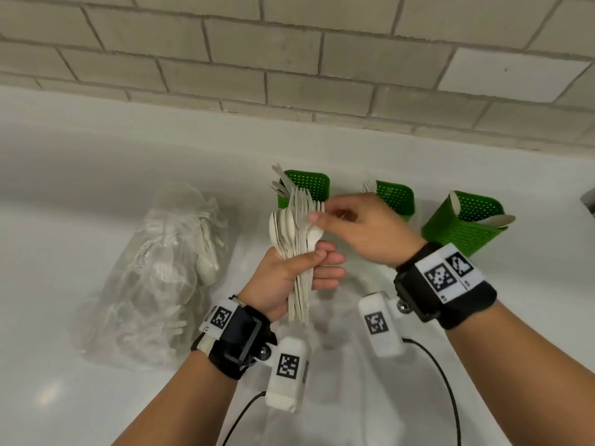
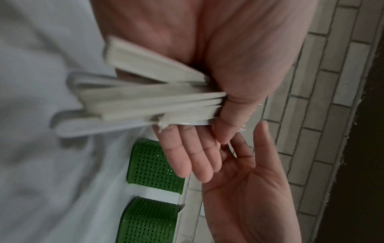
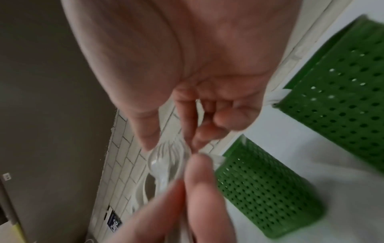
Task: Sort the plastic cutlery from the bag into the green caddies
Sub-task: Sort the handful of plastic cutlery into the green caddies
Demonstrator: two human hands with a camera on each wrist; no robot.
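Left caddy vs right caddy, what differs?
The left caddy stands upright near the wall; the right caddy leans, its opening tipped toward the camera. The left caddy holds several pieces poking up past its left rim, partly hidden behind the bundle in the left hand; the right caddy shows what look like spoons lying against its rim. Both are green, perforated and stand on the white counter.

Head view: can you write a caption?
Left hand grips mixed cutlery; right hand picks from it.
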